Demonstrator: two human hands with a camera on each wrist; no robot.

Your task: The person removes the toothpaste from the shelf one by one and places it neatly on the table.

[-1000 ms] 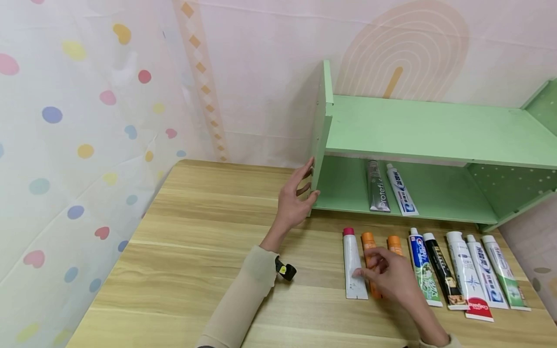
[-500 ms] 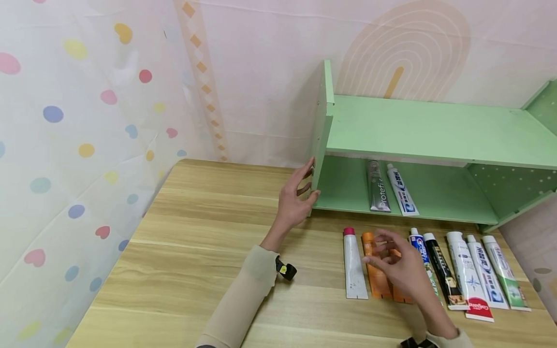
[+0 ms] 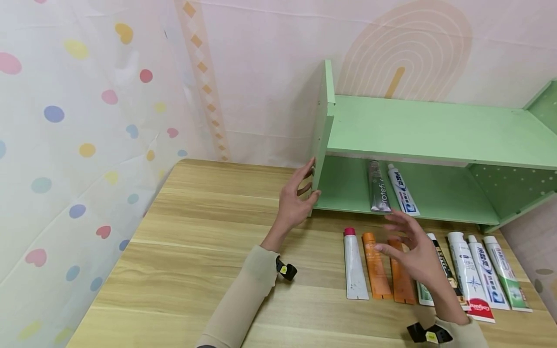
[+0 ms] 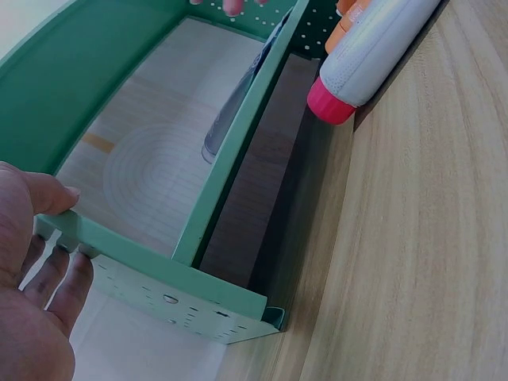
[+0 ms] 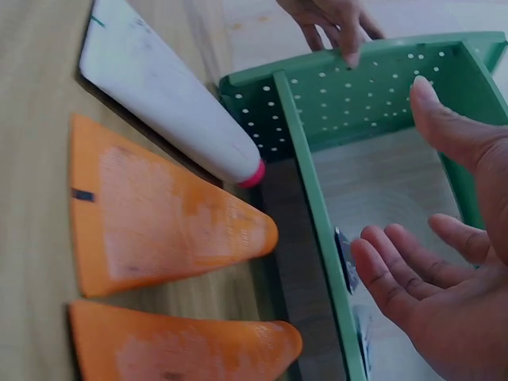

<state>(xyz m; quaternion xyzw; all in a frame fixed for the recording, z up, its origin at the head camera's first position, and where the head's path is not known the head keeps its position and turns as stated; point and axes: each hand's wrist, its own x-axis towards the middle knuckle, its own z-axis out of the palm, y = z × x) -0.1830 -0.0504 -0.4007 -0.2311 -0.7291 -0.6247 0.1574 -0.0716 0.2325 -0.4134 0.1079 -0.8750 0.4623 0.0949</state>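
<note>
My left hand point(image 3: 296, 198) grips the left side panel of a green shelf point(image 3: 444, 128); in the left wrist view its thumb lies over the panel's edge, fingers on the outer side. My right hand point(image 3: 419, 253) holds nothing, its fingers apart and loosely bent, above the row of tubes and near the shelf's front edge. Under and beside it lie two orange tubes point(image 3: 377, 270) and a white tube with a pink-red cap point(image 3: 356, 266). On the lower shelf lie a grey Protefix tube point(image 3: 377, 186) and a white-and-blue toothpaste tube point(image 3: 403, 189).
Right of the orange tubes, several toothpaste tubes lie side by side, among them a red-ended Colgate tube point(image 3: 470, 275) and a green-and-white tube point(image 3: 506, 273). The wooden table point(image 3: 196, 251) stretches left. A patterned cloth point(image 3: 261, 72) hangs behind the shelf.
My right hand has moved from over the orange tubes up and to the right, towards the shelf's front edge, uncovering both orange tubes. The left hand keeps its hold on the panel.
</note>
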